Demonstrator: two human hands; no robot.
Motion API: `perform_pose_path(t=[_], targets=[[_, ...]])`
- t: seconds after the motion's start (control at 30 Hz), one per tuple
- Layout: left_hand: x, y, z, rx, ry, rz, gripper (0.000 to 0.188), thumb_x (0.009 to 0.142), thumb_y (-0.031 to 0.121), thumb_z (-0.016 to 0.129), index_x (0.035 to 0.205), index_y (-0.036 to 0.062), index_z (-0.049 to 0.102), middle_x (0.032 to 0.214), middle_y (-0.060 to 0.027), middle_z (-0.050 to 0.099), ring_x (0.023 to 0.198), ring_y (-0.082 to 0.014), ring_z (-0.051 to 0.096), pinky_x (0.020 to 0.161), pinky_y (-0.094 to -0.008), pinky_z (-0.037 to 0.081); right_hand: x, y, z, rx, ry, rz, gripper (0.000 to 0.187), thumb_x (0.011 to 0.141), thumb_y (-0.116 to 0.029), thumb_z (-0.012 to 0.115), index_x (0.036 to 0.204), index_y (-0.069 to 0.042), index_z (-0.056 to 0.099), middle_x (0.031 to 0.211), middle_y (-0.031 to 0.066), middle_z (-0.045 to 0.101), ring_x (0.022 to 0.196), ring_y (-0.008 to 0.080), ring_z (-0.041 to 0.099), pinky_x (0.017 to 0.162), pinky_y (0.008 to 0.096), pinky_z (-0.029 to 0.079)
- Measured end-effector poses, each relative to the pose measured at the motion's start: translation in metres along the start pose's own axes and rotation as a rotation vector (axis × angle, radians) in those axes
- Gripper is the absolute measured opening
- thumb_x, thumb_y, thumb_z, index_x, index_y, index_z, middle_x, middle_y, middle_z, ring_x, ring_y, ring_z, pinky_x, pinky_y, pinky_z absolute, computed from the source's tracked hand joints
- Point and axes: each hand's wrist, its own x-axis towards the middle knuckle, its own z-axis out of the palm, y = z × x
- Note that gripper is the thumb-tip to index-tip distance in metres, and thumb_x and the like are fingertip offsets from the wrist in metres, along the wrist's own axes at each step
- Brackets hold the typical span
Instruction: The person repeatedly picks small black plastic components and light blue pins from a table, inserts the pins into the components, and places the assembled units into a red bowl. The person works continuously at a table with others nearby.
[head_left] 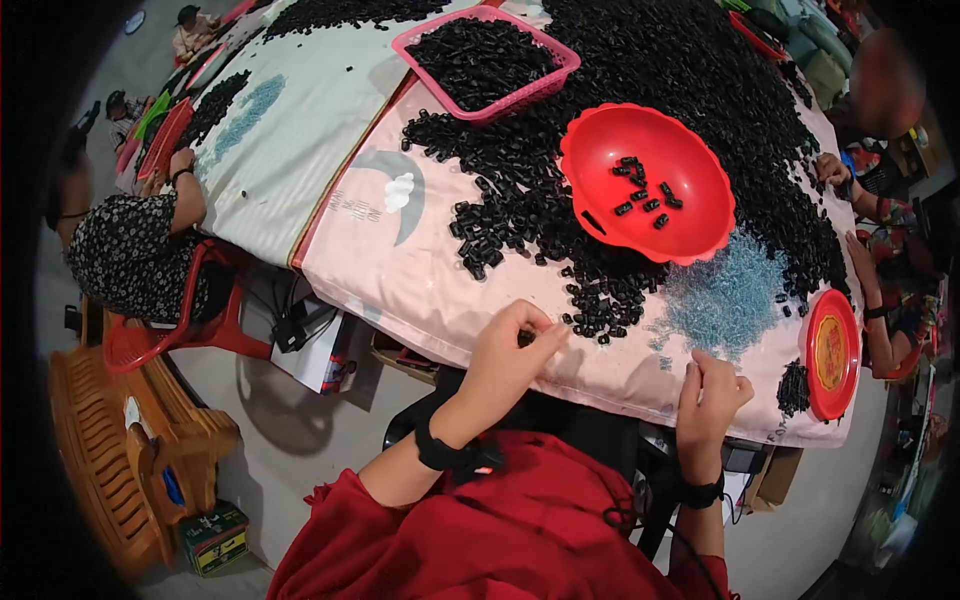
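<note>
My left hand (pixel 510 350) is closed at the table's near edge, fingers curled round a small black plastic piece (pixel 525 338) that shows only in part. Just beyond it lies a loose cluster of the same black pieces (pixel 605 302), short and tube-like. My right hand (pixel 712 398) is at the near edge too, thumb and fingers drawn together; whatever they pinch is too small to make out. A heap of tiny pale-blue pieces (pixel 728 298) spreads just past its fingertips. Farther back, a red scalloped bowl (pixel 705 180) holds several black pieces.
A pink basket (pixel 562 62) full of black parts stands at the back, beside a large black heap (pixel 660 60). A red round plate (pixel 832 360) and thin black pieces (pixel 793 390) lie at right. Other people sit at both sides; a red chair (pixel 170 335) is at left.
</note>
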Motion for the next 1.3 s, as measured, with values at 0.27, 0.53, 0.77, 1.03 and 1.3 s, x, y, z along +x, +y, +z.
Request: perform_pose_path(t=[0.27, 0.53, 0.77, 1.03, 1.3], targets=[[0.005, -0.013, 0.005, 0.824, 0.285, 0.354, 0.031, 0.088, 0.022, 0.084, 0.101, 0.0018, 0.063, 0.090, -0.0153, 0.066, 0.080, -0.0348, 0.067, 0.072, -0.0438, 0.054, 0.001, -0.007, -0.001, 0.059, -0.031, 0.008, 0.016, 0.094, -0.005, 0.072, 0.110, -0.007, 0.070, 0.103, 0.0057, 0.073, 0.096, 0.0212, 0.067, 0.097, 0.0420, 0.035], [0.005, -0.008, 0.000, 0.137, -0.160, 0.001, 0.024, 0.101, 0.023, 0.074, 0.110, 0.0018, 0.066, 0.095, -0.0081, 0.072, 0.087, -0.0171, 0.071, 0.073, -0.0322, 0.057, 0.000, -0.009, -0.002, 0.133, -0.033, 0.025, 0.018, 0.092, -0.001, 0.073, 0.109, -0.008, 0.072, 0.101, 0.0055, 0.073, 0.097, 0.0225, 0.067, 0.098, 0.0401, 0.035], [0.006, -0.009, 0.015, -0.439, -0.502, -0.301, 0.018, 0.107, 0.019, 0.067, 0.116, 0.0036, 0.067, 0.103, -0.0046, 0.073, 0.093, -0.0092, 0.069, 0.079, -0.0246, 0.059, 0.013, -0.041, -0.009, 0.393, -0.085, -0.001, 0.019, 0.091, 0.000, 0.073, 0.109, -0.007, 0.072, 0.102, 0.0063, 0.073, 0.095, 0.0221, 0.067, 0.095, 0.0391, 0.037], [0.007, -0.021, 0.018, -0.497, -0.546, -0.252, 0.016, 0.107, 0.015, 0.067, 0.117, 0.0022, 0.065, 0.104, -0.0035, 0.070, 0.094, -0.0098, 0.068, 0.086, -0.0272, 0.061, 0.024, -0.066, -0.005, 0.547, -0.134, -0.029, 0.016, 0.090, 0.000, 0.074, 0.104, -0.008, 0.073, 0.097, 0.0050, 0.072, 0.090, 0.0202, 0.066, 0.093, 0.0380, 0.037], [0.003, -0.018, 0.021, -0.446, -0.503, -0.235, 0.018, 0.106, 0.014, 0.067, 0.118, 0.0004, 0.065, 0.103, -0.0040, 0.070, 0.095, -0.0123, 0.071, 0.088, -0.0295, 0.064, 0.026, -0.073, 0.003, 0.515, -0.170, -0.077, 0.016, 0.090, -0.002, 0.075, 0.105, -0.008, 0.074, 0.095, 0.0044, 0.071, 0.091, 0.0209, 0.067, 0.092, 0.0390, 0.037]])
